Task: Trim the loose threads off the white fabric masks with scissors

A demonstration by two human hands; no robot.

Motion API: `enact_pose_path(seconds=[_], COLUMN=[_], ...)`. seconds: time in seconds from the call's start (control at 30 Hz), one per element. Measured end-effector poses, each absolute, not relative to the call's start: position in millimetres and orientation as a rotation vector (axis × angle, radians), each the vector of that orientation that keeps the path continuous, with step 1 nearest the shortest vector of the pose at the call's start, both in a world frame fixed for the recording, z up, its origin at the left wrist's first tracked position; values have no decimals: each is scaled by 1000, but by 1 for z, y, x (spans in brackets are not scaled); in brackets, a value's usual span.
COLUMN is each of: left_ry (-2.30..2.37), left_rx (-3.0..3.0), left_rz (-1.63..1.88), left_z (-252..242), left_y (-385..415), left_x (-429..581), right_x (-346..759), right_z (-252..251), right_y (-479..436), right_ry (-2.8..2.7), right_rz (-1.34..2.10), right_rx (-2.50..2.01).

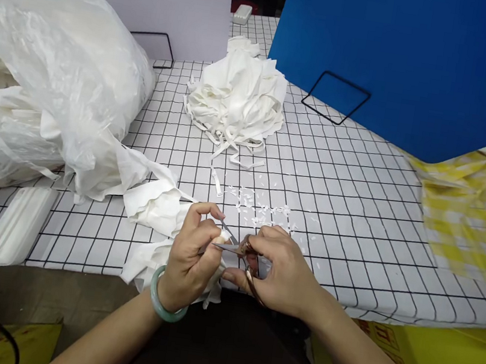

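Observation:
In my right hand is a pair of scissors, its blades parted and pointing left. My left hand, with a green bangle at the wrist, is closed on a white fabric piece that hangs down by the table's front edge. A small white end of it shows between the scissor blades. Just behind the left hand lies another white fabric piece with a thin strap. Small white clippings are scattered on the tablecloth beyond both hands.
A pile of white fabric pieces with straps sits at the back middle. A large clear plastic bag of white fabric fills the left. A white power strip lies front left. Blue board and yellow checked cloth stand right.

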State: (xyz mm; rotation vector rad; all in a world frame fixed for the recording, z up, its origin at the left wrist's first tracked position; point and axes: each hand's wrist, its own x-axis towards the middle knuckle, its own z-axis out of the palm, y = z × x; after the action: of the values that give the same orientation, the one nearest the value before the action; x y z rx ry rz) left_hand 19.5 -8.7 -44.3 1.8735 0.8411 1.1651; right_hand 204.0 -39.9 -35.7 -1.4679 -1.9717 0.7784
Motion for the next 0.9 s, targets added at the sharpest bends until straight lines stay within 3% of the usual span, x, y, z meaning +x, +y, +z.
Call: enact_pose_path(seconds=[0.9], left_ry=[798], left_rx=[1967], left_rz=[1125], left_z=[-46], left_y=[-9], left_x=[29], right_x=[206], right_z=[-39], right_y=[-45], right_ry=[-1908], right_rz=[774], right_rx=[-1498])
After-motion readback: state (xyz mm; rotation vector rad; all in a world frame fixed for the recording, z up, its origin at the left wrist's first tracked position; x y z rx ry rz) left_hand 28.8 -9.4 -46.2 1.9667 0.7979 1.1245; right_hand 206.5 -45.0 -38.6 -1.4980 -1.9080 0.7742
